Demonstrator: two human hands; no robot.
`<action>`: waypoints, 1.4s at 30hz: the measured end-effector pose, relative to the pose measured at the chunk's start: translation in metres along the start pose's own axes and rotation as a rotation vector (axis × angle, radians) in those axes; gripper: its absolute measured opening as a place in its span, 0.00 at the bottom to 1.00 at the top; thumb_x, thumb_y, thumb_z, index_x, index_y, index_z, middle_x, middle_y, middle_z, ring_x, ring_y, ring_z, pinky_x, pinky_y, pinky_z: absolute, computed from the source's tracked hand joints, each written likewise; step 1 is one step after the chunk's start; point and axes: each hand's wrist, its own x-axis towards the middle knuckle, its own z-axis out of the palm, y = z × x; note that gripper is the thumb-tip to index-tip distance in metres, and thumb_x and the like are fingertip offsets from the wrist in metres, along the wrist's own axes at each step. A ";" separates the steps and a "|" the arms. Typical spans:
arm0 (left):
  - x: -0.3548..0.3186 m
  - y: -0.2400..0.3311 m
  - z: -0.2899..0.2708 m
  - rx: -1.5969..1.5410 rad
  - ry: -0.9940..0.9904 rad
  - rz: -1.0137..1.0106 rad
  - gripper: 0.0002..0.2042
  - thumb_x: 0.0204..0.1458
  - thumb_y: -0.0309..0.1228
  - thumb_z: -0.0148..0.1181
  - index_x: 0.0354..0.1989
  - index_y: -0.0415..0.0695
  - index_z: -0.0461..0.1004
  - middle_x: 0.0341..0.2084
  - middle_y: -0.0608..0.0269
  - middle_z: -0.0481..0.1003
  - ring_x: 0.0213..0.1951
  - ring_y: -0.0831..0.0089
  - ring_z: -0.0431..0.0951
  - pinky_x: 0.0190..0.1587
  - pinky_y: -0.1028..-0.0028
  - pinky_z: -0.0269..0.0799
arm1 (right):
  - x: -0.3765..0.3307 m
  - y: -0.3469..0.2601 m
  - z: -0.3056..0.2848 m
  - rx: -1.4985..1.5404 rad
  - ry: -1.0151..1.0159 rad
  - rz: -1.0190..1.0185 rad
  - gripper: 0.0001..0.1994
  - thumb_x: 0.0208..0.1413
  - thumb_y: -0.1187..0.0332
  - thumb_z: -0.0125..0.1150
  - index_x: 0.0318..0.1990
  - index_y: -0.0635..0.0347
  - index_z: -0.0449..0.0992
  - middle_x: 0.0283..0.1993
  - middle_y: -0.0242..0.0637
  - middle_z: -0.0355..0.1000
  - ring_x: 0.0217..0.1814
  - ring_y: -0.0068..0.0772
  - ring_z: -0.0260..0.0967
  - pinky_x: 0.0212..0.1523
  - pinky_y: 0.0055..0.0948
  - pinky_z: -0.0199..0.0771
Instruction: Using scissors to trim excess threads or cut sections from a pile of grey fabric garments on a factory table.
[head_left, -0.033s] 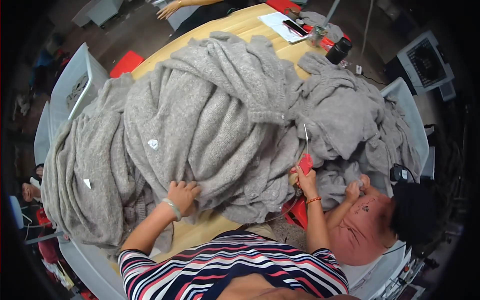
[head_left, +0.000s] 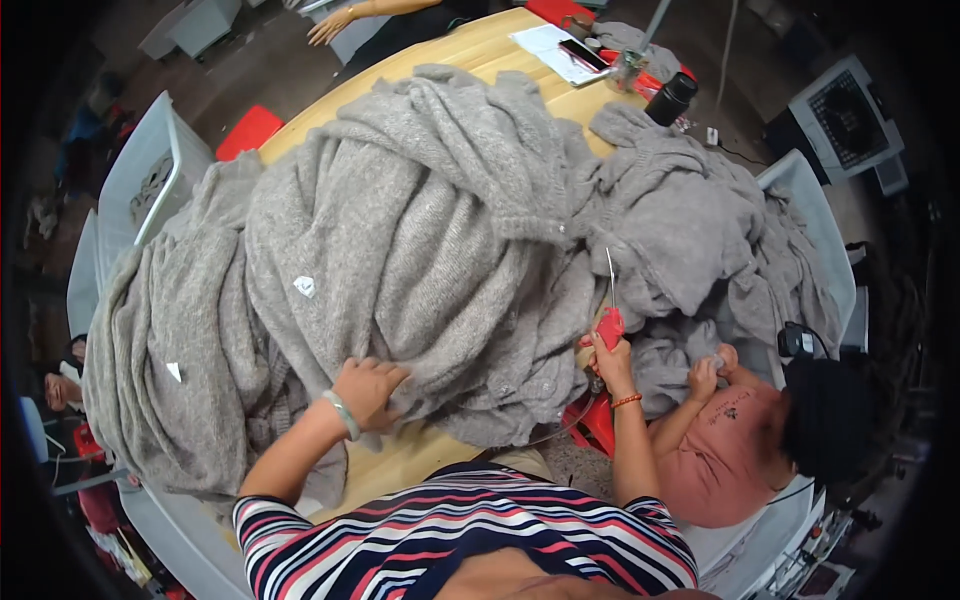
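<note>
A large heap of grey knitted sweaters (head_left: 400,230) spreads over the wooden table (head_left: 410,462) in front of me. At the heap's near edge, my left hand (head_left: 366,396) lies against the knit, fingers stretched to the right and thumb apart; it looks open. My right hand (head_left: 614,368) is closed round a red air blow gun (head_left: 609,325), whose long thin metal nozzle points up beside the grey pile. A clear hose (head_left: 548,434) curves below that hand. Small white labels (head_left: 304,287) show on the knit.
Beside my right arm a person in a pink top (head_left: 725,455) handles grey knit. Pale plastic bins (head_left: 172,190) stand at the left, and another (head_left: 838,240) at the right holds knitwear. A black bottle (head_left: 671,99), a phone (head_left: 584,55) and papers (head_left: 545,45) lie at the far side.
My left hand has shifted slightly, its fingers now turned more to the right and less curled into the knit. My right hand and the air blow gun stay almost the same.
</note>
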 end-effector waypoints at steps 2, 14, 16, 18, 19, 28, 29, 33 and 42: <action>0.026 0.015 -0.042 -0.115 0.279 0.238 0.33 0.40 0.36 0.66 0.59 0.49 0.63 0.56 0.56 0.65 0.52 0.57 0.67 0.49 0.58 0.62 | -0.010 -0.005 -0.003 0.011 0.021 -0.004 0.14 0.60 0.59 0.55 0.32 0.59 0.79 0.13 0.27 0.65 0.11 0.15 0.58 0.12 0.18 0.54; 0.209 0.007 -0.180 0.012 0.824 0.090 0.16 0.41 0.17 0.52 0.40 0.43 0.77 0.36 0.53 0.76 0.43 0.53 0.74 0.48 0.65 0.70 | -0.030 -0.019 -0.022 0.053 -0.067 -0.029 0.13 0.59 0.67 0.55 0.47 0.67 0.74 0.30 0.32 0.75 0.16 0.16 0.64 0.18 0.20 0.63; 0.155 -0.014 -0.195 -0.011 0.946 0.250 0.20 0.34 0.13 0.54 0.40 0.40 0.76 0.36 0.50 0.75 0.43 0.51 0.74 0.46 0.64 0.70 | -0.030 -0.017 -0.024 0.052 -0.061 -0.048 0.13 0.59 0.67 0.55 0.47 0.66 0.74 0.30 0.33 0.75 0.16 0.17 0.64 0.17 0.20 0.63; 0.089 -0.018 -0.191 0.016 0.972 0.217 0.18 0.34 0.15 0.57 0.38 0.39 0.75 0.34 0.49 0.75 0.41 0.50 0.74 0.44 0.63 0.70 | -0.031 -0.028 -0.022 0.031 -0.057 -0.047 0.13 0.59 0.66 0.55 0.46 0.65 0.74 0.30 0.33 0.75 0.16 0.16 0.64 0.17 0.20 0.63; 0.055 -0.017 -0.184 0.048 0.923 0.228 0.17 0.34 0.16 0.59 0.38 0.38 0.75 0.32 0.51 0.75 0.39 0.50 0.74 0.42 0.64 0.70 | -0.033 -0.034 -0.021 0.020 -0.062 -0.059 0.13 0.59 0.66 0.55 0.46 0.65 0.74 0.30 0.33 0.76 0.15 0.16 0.64 0.17 0.20 0.63; -0.065 -0.019 0.047 0.015 0.373 -0.380 0.30 0.31 0.26 0.64 0.51 0.46 0.68 0.44 0.57 0.69 0.50 0.56 0.68 0.54 0.53 0.58 | -0.052 -0.079 0.014 -0.180 -0.241 -0.261 0.16 0.59 0.66 0.54 0.52 0.65 0.73 0.29 0.34 0.76 0.15 0.15 0.60 0.17 0.20 0.62; -0.059 -0.008 0.065 0.081 0.414 -0.407 0.35 0.33 0.31 0.68 0.56 0.48 0.64 0.49 0.55 0.67 0.56 0.57 0.64 0.57 0.46 0.53 | -0.058 -0.086 0.019 -0.208 -0.249 -0.289 0.16 0.59 0.67 0.54 0.52 0.65 0.73 0.29 0.34 0.76 0.15 0.15 0.60 0.17 0.21 0.62; -0.036 0.032 0.086 0.078 0.750 -0.278 0.44 0.34 0.41 0.72 0.64 0.51 0.57 0.57 0.47 0.59 0.62 0.52 0.55 0.60 0.49 0.46 | -0.078 -0.085 0.033 -0.216 -0.312 -0.260 0.16 0.59 0.67 0.54 0.52 0.66 0.72 0.32 0.36 0.77 0.15 0.16 0.60 0.18 0.21 0.62; 0.048 0.004 0.074 -0.434 1.043 -0.290 0.30 0.40 0.32 0.68 0.55 0.45 0.67 0.47 0.52 0.72 0.43 0.61 0.75 0.45 0.68 0.70 | -0.136 -0.077 0.040 -0.657 -0.205 -0.637 0.12 0.55 0.71 0.53 0.45 0.64 0.73 0.35 0.46 0.75 0.32 0.52 0.71 0.41 0.38 0.72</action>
